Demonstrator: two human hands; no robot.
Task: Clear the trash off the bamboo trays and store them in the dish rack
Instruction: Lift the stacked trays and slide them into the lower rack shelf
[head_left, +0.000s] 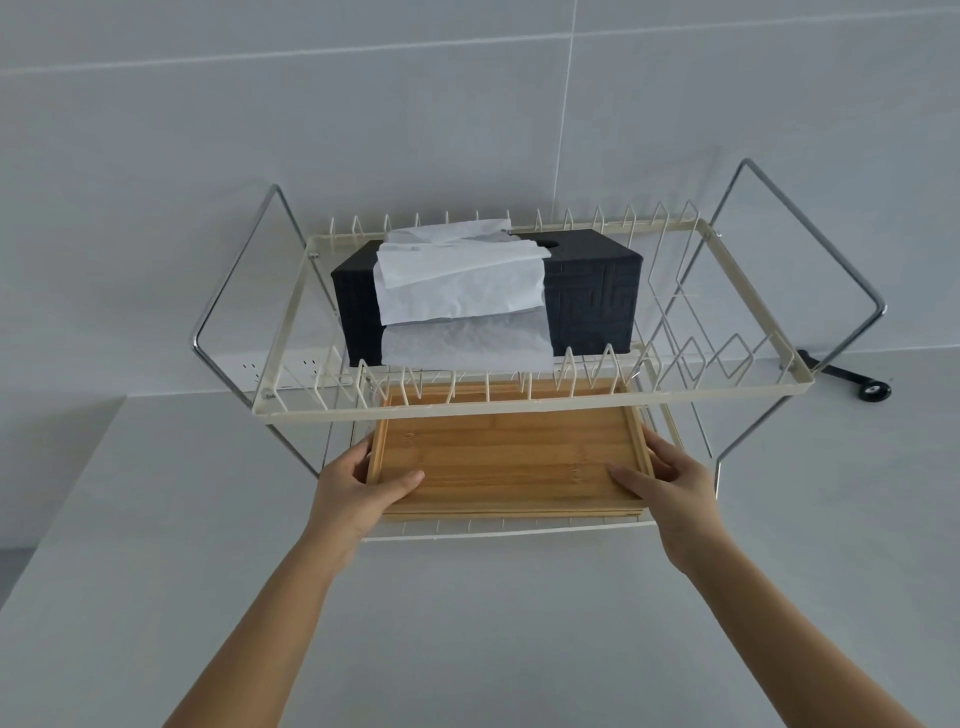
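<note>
A stack of bamboo trays (509, 457) lies flat on the lower shelf of the cream wire dish rack (535, 402), its far half under the upper tier. The top tray's surface is bare wood. My left hand (358, 483) grips the stack's left front corner, thumb on top. My right hand (665, 478) grips the right front corner in the same way. The stack's front edge shows layered tray edges just behind the shelf's front rail (509, 535).
A black tissue box (587, 291) with white tissue (457, 280) hanging out sits on the rack's upper tier. Chrome side frames (228, 291) stick out left and right. A white power strip (280, 369) and a black wheeled object (872, 389) lie behind, against the tiled wall.
</note>
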